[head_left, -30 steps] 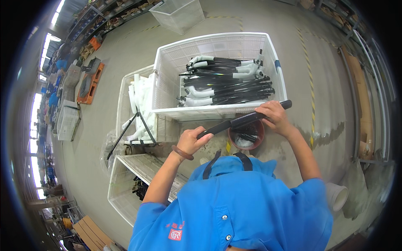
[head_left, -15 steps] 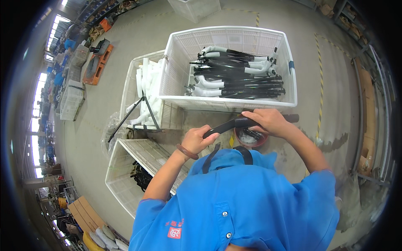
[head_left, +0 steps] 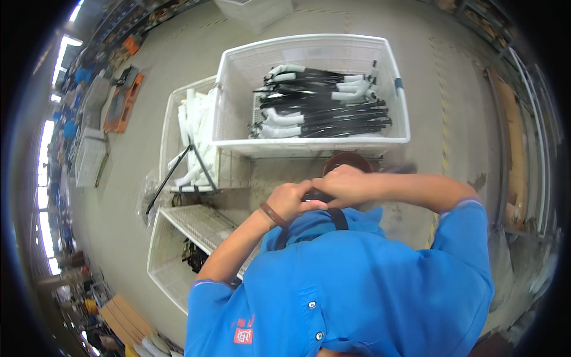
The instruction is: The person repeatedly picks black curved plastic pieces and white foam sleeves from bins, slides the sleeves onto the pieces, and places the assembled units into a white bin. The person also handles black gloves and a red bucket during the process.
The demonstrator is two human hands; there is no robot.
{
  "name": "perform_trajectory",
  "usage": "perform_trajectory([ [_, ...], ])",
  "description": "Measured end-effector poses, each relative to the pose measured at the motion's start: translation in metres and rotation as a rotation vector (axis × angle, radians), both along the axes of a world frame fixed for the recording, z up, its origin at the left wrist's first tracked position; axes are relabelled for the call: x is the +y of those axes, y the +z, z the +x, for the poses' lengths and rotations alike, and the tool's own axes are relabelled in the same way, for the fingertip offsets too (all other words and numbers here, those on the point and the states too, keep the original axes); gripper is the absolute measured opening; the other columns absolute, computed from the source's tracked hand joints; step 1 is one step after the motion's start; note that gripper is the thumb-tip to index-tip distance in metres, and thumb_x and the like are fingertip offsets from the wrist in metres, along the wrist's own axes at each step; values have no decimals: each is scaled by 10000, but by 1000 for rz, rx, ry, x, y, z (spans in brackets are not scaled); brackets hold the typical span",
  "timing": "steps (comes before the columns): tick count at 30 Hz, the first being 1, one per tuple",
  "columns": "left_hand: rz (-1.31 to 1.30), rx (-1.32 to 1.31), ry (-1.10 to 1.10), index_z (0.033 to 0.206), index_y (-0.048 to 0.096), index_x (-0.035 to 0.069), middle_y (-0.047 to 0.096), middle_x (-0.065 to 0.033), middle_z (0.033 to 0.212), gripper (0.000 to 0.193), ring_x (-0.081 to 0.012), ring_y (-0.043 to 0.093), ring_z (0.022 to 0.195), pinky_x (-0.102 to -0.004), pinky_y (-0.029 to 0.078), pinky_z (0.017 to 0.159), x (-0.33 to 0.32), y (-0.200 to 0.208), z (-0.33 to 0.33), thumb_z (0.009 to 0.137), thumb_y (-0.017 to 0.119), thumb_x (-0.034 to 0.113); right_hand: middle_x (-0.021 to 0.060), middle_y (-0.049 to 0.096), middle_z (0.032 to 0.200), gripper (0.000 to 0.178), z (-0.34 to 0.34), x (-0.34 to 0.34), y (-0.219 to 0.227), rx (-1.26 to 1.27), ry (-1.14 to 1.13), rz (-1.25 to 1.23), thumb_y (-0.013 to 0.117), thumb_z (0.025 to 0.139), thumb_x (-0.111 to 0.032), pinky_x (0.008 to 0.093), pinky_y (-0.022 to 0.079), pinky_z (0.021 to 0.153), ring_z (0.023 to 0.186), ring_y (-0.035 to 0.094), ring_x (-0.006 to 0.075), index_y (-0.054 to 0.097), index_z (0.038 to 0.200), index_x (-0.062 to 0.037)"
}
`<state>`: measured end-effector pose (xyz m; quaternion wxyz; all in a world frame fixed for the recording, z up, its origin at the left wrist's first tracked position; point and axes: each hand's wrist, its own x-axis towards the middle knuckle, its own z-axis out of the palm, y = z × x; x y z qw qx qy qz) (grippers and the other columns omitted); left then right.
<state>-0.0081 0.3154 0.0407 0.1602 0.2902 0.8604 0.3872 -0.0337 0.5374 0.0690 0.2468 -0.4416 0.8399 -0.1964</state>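
Both my hands meet in front of my chest on a long black part (head_left: 315, 196) whose far end blurs off to the right. My left hand (head_left: 291, 201), with a brown band on the wrist, grips its near end. My right hand (head_left: 346, 185) closes over it just to the right, touching the left one. Behind my hands sits a round brown bowl (head_left: 347, 159). Beyond it stands a large white mesh crate (head_left: 238, 89) holding several black parts with white-wrapped ends (head_left: 321, 113).
A second white crate (head_left: 173, 116) at the left holds white foam pieces and a black rod leaning out. A lower white crate (head_left: 163, 268) lies near my left elbow. Grey concrete floor surrounds them; racks run along the right, bins and orange carts at far left.
My hands have drawn together and closer to my chest. The black part, held stretched between them a second ago, is now mostly covered by my hands. The view tilted down.
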Motion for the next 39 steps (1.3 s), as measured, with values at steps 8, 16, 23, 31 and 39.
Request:
perform_trajectory([
  [8,289,-57,214,1159,539,38,658,-129,965,740,-257,668,873,-361,531,760,-43,40,-20,654,882,458,148,660,811,315,-28,-12,15,101,-260,-224,742,750,-297,472,499,663,783,669,347,582,887,-63],
  [16,700,-789,96,1119,506,27,628,-125,998,281,-112,580,603,-233,481,538,-78,53,32,944,637,204,118,622,794,324,-67,68,93,-125,-386,-475,754,801,-204,364,476,690,727,584,209,603,1010,-6],
  [23,876,-1063,526,1166,501,42,637,-112,983,274,-95,555,514,-215,441,472,-28,68,86,1007,530,263,184,640,777,265,-52,81,16,119,-587,-310,694,830,-182,449,486,667,763,639,396,570,1032,-64],
  [31,595,-798,679,1051,592,66,555,20,712,206,-46,514,609,-229,418,560,-27,79,120,921,675,202,13,569,722,246,-115,23,51,-460,-243,-275,735,796,-164,285,446,641,702,497,95,563,878,-9],
  [39,703,-978,563,991,598,59,552,14,714,208,-57,484,579,-238,397,527,-68,45,111,924,682,237,104,672,713,133,-76,-146,76,101,806,41,680,738,-136,420,508,622,742,683,317,628,831,-57],
])
